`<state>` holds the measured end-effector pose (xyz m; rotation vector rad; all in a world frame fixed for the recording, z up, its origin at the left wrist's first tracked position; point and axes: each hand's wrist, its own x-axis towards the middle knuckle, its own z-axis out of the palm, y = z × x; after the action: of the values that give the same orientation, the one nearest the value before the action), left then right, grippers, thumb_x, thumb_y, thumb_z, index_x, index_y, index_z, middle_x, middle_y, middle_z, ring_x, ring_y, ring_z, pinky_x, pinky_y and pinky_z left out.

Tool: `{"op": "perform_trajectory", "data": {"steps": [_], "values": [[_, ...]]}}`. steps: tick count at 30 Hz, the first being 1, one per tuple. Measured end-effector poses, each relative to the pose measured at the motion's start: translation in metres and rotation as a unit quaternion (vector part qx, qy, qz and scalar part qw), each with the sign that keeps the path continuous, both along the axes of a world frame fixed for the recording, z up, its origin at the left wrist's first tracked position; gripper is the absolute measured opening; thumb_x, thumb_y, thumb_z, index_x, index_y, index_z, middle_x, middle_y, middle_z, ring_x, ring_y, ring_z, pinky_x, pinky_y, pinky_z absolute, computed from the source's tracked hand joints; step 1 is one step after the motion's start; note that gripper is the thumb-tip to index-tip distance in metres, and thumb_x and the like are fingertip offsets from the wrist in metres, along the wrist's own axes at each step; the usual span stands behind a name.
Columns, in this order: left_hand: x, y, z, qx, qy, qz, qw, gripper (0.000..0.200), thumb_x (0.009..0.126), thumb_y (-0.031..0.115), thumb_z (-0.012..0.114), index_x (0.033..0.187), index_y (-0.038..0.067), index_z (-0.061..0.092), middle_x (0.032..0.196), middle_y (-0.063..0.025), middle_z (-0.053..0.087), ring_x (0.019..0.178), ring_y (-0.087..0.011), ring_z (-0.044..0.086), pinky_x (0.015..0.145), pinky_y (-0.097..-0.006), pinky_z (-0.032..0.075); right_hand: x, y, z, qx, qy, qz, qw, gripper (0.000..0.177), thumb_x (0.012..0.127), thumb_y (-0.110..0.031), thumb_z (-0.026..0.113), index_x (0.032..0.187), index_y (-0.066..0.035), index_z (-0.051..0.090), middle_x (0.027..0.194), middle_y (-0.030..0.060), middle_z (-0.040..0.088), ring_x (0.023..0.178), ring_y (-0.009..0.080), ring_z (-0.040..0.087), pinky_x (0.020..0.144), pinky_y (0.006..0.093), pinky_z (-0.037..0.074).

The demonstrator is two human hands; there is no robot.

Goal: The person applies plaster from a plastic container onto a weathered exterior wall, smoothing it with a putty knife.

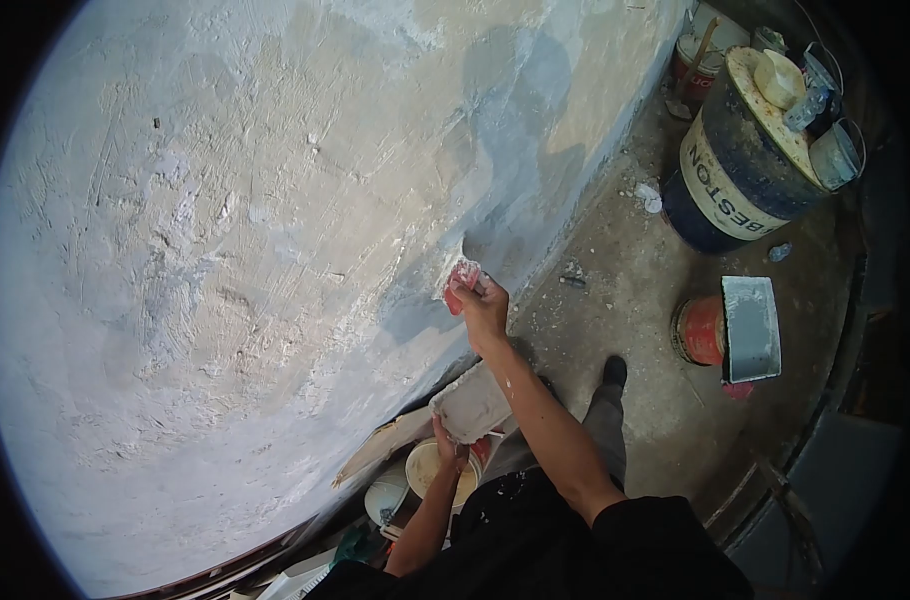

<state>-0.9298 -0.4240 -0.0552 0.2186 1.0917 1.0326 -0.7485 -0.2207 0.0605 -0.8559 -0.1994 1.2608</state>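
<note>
My right hand (485,312) is closed around a red putty scraper (462,285) smeared with white filler. The scraper's edge is at the rough whitish wall (275,200), which has streaks and ridges of plaster. Lower down, my left hand (449,447) grips the near edge of a shallow rectangular tray (472,403) coated with pale grey-white paste. The tray is held close to the wall's foot, below my right forearm. My left fingers are partly hidden by the tray.
A large dark blue drum (730,160) with a cream band carries several containers. A red bucket (699,331) with a grey rectangular lid or tray (752,329) on top stands on the concrete floor (645,300). A cream bucket (442,472) sits below my left hand.
</note>
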Motion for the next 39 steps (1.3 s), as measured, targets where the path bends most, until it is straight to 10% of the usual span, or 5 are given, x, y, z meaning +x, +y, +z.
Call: {"op": "perform_trajectory", "data": {"steps": [10,19,39], "values": [[0.004,0.008,0.017,0.042,0.001,-0.008,0.999,0.063,0.095,0.054,0.032,0.142,0.011,0.032,0.141,-0.0088,0.042,0.129,-0.0275,0.041,0.108,-0.0427,0.032,0.0,0.016,0.085,0.008,-0.015,-0.003,1.0,0.005,0.083,0.003,0.059,0.086,0.0,0.061,0.077,0.0017,0.062,0.07,0.0056,0.054,0.062,0.0221,0.043],[-0.001,0.001,0.019,0.007,0.031,0.002,1.0,0.061,0.096,0.053,0.029,0.14,0.01,0.034,0.138,-0.0088,0.045,0.125,-0.0267,0.046,0.102,-0.0407,0.04,-0.015,0.005,0.151,0.065,-0.255,-0.034,0.964,0.007,0.08,0.0,0.063,0.083,0.001,0.058,0.069,0.0066,0.061,0.065,0.0138,0.059,0.062,0.0291,0.046],[0.004,-0.018,-0.005,-0.001,0.01,-0.007,1.0,0.065,0.094,0.055,0.037,0.141,0.01,0.034,0.139,-0.0084,0.044,0.126,-0.0274,0.045,0.107,-0.0425,0.034,-0.019,-0.002,-0.096,-0.17,-0.014,-0.046,0.984,0.025,0.083,0.004,0.062,0.107,0.001,0.056,0.105,0.0096,0.062,0.095,0.0165,0.061,0.082,0.028,0.047]]}}
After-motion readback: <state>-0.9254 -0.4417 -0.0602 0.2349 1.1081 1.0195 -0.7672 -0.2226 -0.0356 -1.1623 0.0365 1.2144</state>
